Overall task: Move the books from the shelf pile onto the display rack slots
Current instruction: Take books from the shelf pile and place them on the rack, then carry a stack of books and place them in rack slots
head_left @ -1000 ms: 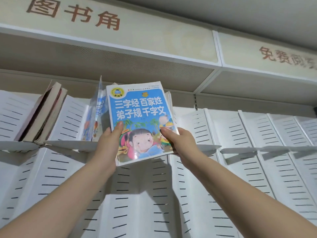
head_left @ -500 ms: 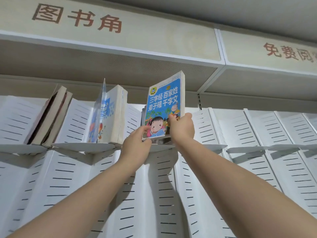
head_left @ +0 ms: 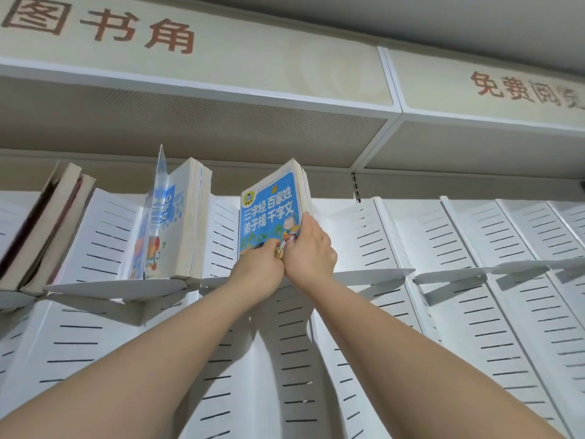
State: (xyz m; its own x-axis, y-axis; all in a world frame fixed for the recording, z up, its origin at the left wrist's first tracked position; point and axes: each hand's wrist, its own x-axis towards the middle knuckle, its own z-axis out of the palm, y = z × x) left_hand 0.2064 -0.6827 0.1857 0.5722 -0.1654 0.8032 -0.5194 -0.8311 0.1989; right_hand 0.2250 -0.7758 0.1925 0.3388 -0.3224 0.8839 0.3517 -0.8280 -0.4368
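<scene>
While both of my hands are up at the top row of the display rack [head_left: 474, 248], the blue book [head_left: 269, 213] stands upright between them in one of the angled slots. Its cartoon cover faces left and towards me. My right hand [head_left: 311, 253] holds the book by its right edge. Its fingers [head_left: 304, 224] are curled round that edge, with the tips out of sight behind the pages. My left hand [head_left: 258, 270] is just beside the right one, touching it, low on the front cover. Its fingers [head_left: 268, 247] are bent and pinch the bottom of the book. Both hands hide the bottom edge, so I cannot tell whether the book already sits on the white ledge [head_left: 373, 275] under the slot.

One slot to the left stands a thick white book [head_left: 186, 223], upright on its ledge, with a thin glossy blue-and-white cover [head_left: 158, 217] leaning against its left side. Further left, at the edge of my view, two worn books [head_left: 53, 223] lean together in another slot. The slots to the right of my hands show only slatted white panels. Above the rack runs a beige signboard [head_left: 253, 58] with red-brown Chinese characters.
</scene>
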